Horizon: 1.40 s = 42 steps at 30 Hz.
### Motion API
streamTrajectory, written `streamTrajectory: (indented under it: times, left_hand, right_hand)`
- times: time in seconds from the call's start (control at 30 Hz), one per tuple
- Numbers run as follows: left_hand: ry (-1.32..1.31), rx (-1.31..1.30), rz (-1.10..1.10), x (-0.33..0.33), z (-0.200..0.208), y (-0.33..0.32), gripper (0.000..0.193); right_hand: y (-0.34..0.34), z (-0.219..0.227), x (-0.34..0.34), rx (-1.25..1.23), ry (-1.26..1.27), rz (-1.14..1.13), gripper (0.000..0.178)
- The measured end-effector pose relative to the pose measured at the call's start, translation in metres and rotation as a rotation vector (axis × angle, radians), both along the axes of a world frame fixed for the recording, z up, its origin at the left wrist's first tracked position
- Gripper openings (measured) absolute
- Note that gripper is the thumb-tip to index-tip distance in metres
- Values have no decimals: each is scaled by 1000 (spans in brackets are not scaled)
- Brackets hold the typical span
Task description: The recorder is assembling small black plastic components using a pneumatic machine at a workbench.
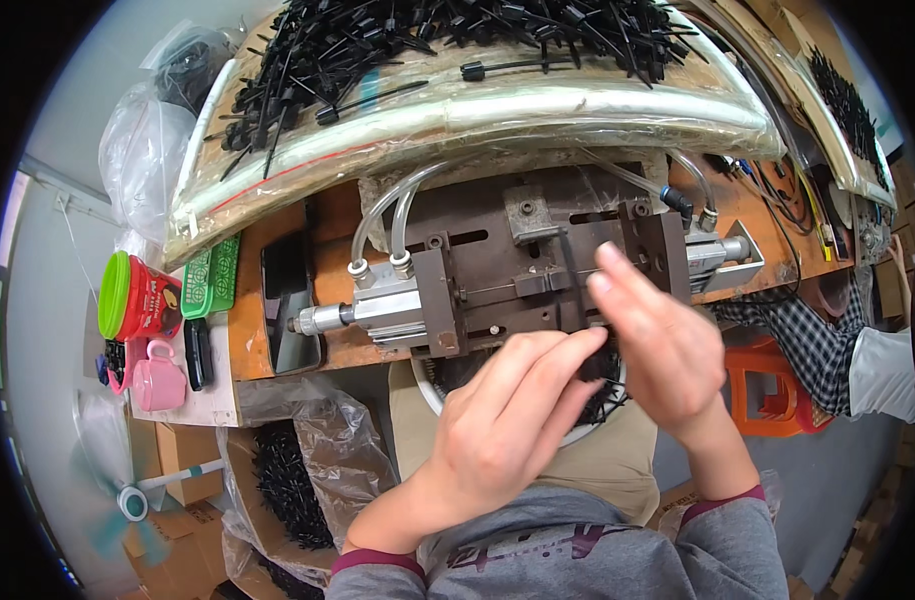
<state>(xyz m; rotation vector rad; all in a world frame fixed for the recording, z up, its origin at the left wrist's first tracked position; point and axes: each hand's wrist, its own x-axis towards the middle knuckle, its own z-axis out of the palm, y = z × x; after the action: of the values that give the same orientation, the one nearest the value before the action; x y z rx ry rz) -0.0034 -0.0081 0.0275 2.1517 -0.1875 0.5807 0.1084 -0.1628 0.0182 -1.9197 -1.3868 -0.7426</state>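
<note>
A dark metal clamping fixture (492,262) lies in front of me, with a silver air cylinder (389,308) at its left side and another cylinder (715,252) at its right. Across its middle runs a dark, blurred strip (569,262) that looks like a cable tie. My left hand (502,415) is at the fixture's front edge, fingers drawn together near the strip's lower end; whatever they pinch is hidden. Just right of the strip, my right hand (669,350) is raised with its fingers stretched out, holding nothing that shows. Black parts fill a white-rimmed basin (429,392) on my lap, partly behind my hands.
Above the fixture, a plastic-wrapped tray (497,104) bears a heap of black cable ties (377,50). Clear air hoses (382,205) arch over the bench. A phone (289,300), pink cup (160,380) and red tub (152,305) stand left. At right sit an orange stool (767,385) and another person's checked sleeve (812,335).
</note>
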Motion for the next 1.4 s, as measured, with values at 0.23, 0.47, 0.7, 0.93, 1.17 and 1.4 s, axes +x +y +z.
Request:
streamTrajectory:
  times: [0.23,0.47,0.7,0.93,1.17,1.4]
  left_hand:
    - [33,502,104,4,-31,1,26]
    - [129,645,90,15,-17,3,27]
    - [-131,508,129,64,44,40,20]
    - [-111,625,260,160,65,107,26]
    - [-33,263,142,127,77,95,22]
    - [-161,11,101,52,68,62,24]
  right_hand:
    - [-17,7,-3,110,356,-25,34]
    - [-23,7,-6,317,637,77,33]
    - [-31,10,-9,5,473,31,31]
    - [-7,-14,-22,-292,321,85,24]
    - [8,-5,-22,-461,130,-11,21]
    - [12,27,8,-302,263,88,20]
